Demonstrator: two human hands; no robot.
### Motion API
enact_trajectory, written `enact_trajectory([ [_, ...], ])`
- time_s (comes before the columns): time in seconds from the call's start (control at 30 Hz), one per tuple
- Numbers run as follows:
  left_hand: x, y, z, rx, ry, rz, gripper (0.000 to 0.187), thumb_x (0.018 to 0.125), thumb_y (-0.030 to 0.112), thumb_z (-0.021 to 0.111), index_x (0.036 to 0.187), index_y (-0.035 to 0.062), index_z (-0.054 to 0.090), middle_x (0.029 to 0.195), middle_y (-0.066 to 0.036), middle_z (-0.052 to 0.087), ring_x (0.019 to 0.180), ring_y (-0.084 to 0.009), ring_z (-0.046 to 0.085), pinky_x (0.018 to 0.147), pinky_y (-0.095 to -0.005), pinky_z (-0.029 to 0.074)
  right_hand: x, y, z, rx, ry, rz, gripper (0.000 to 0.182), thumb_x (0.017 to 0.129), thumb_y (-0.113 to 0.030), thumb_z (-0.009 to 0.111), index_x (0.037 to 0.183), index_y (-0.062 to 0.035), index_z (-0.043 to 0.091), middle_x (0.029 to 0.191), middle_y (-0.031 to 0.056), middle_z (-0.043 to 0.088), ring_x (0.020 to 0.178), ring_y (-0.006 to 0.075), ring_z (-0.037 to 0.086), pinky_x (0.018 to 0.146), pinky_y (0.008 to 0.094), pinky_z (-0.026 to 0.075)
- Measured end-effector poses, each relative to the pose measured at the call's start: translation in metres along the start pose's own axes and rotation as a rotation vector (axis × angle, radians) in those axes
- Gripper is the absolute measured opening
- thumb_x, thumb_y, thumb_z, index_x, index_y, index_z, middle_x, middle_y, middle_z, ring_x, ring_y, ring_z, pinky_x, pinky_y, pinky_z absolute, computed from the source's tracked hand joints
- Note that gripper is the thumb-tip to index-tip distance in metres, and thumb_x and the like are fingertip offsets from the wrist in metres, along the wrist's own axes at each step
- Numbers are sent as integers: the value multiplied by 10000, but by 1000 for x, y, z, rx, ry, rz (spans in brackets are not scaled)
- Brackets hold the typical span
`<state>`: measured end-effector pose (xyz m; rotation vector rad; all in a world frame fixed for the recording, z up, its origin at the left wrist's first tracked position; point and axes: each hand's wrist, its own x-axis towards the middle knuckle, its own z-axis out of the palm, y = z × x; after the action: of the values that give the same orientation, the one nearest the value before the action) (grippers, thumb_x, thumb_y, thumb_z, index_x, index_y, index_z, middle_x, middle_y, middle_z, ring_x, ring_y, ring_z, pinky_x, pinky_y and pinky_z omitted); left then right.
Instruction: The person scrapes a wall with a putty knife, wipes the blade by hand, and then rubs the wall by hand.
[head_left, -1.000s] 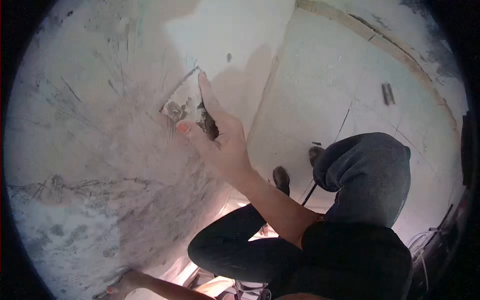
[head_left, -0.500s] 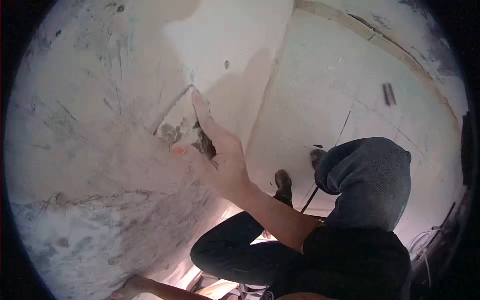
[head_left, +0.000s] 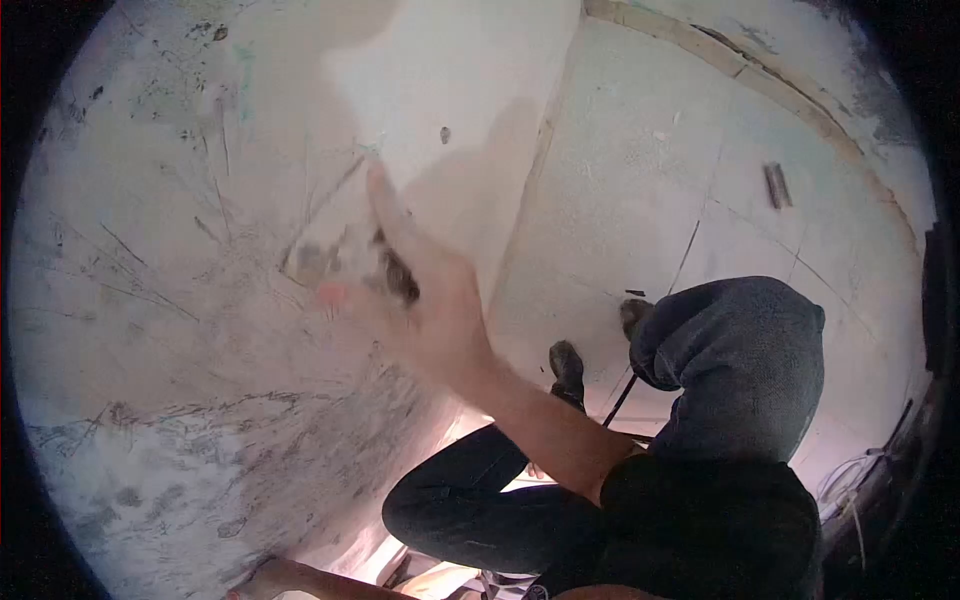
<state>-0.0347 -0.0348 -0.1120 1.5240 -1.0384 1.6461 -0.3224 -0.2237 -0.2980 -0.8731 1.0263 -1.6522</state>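
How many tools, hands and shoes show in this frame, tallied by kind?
Scraper: 1
Co-worker's hand: 1
Shoes: 2
Dark piece on the floor: 1
Total: 5

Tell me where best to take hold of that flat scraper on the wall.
Take the scraper by its dark rear end, coming from below right as the hand does. The thin blade lies flat on the wall, offering no grip.

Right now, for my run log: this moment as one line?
right hand: presses blurred scraper on wall | left hand: unseen | crouching person beside
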Motion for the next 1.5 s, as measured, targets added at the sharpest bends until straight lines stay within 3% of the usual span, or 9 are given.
enact_trajectory([
  [0.23,-3,-5,-3,24,-7,14,741,995,615,363,1395,-6,428,1464,-274,345,1246,-421,446,943,-563,412,-11,3,7,3,26,-140,836,860,-252,772,1481,71,313,738,28,566,666,52,471,601,208,404],
  [0.33,3,-9,-10,50,-8,36,742,996,616,360,1393,-7,431,1463,-274,346,1246,-422,447,943,-564,412,-7,-2,0,-62,-22,68,853,849,-242,779,1483,74,304,775,58,632,675,61,522,607,216,433],
  [0.8,3,-8,-13,90,6,54,748,997,619,346,1382,-15,443,1459,-272,354,1245,-425,449,947,-566,407,9,-17,3,-37,19,206,761,869,-176,746,1462,81,345,880,107,677,794,89,608,737,215,475],
  [0.87,4,-3,-3,71,3,58,749,998,620,345,1381,-16,445,1459,-272,355,1245,-425,449,947,-567,407,-19,-10,17,-39,40,-166,783,861,-205,760,1461,81,346,889,107,690,776,91,617,687,218,472],
  [0.97,16,-5,-19,104,-16,104,750,998,620,342,1378,-17,448,1458,-272,356,1244,-426,450,948,-567,406,-5,-16,6,-31,-53,25,807,851,-234,775,1462,78,350,828,62,659,706,75,572,616,221,450],
  [1.0,20,-12,-21,39,-98,79,917,938,640,484,1470,-65,234,1479,-320,241,1333,-395,346,1025,-547,416,-12,-14,10,-20,-59,36,807,851,-234,775,1462,78,350,828,62,659,706,75,572,616,221,450],
  [1.2,25,-43,-27,-16,-192,80,943,900,654,539,1487,-13,224,1480,-306,250,1289,-380,418,959,-550,486,5,-10,7,-26,45,159,814,842,-256,783,1468,51,363,692,2,515,632,53,463,563,212,398],
  [1.37,20,-20,-16,-100,-84,20,893,918,686,474,1453,-11,321,1487,-244,287,1297,-370,410,987,-550,452,-7,-2,10,-204,93,-145,818,838,-267,784,1470,40,365,691,-29,491,620,36,451,528,214,364],
  [1.5,21,11,-22,94,-62,121,866,945,701,353,1448,-5,341,1478,-218,316,1337,-368,368,1021,-551,393,38,11,-25,172,203,302,684,937,-292,684,1471,17,388,835,-36,598,656,34,450,558,207,378],
])
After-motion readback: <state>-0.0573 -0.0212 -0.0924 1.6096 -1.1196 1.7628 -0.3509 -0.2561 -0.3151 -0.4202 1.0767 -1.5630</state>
